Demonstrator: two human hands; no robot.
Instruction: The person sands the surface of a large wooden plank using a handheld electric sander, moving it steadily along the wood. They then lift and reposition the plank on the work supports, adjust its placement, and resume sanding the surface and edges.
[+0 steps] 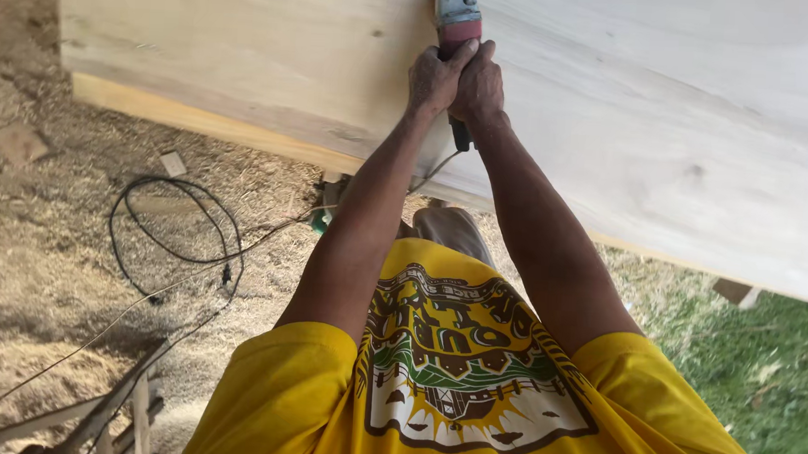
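Red and grey, the power tool [457,18] lies on a broad pale wooden slab [667,130] near the top edge of the view, its front end cut off by the frame. Both hands are wrapped around its rear grip, side by side and touching: the left hand [433,79] curls over the red part with the thumb reaching up along the body, and the right hand [478,88] closes on the handle just beside it. A dark cable [460,136] leaves the tool under the wrists and drops past the slab's near edge.

Both forearms stretch straight out from a yellow printed shirt [451,386]. The slab runs slantwise across the upper view, with a yellower strip of timber [198,119] along its lower edge at the left.

Below it, the ground at the left is covered with sawdust and shavings [44,236], where a black cord [173,233] lies in a loose loop. Grass [764,384] shows at the lower right, and some weathered wooden slats [127,415] sit at the lower left.
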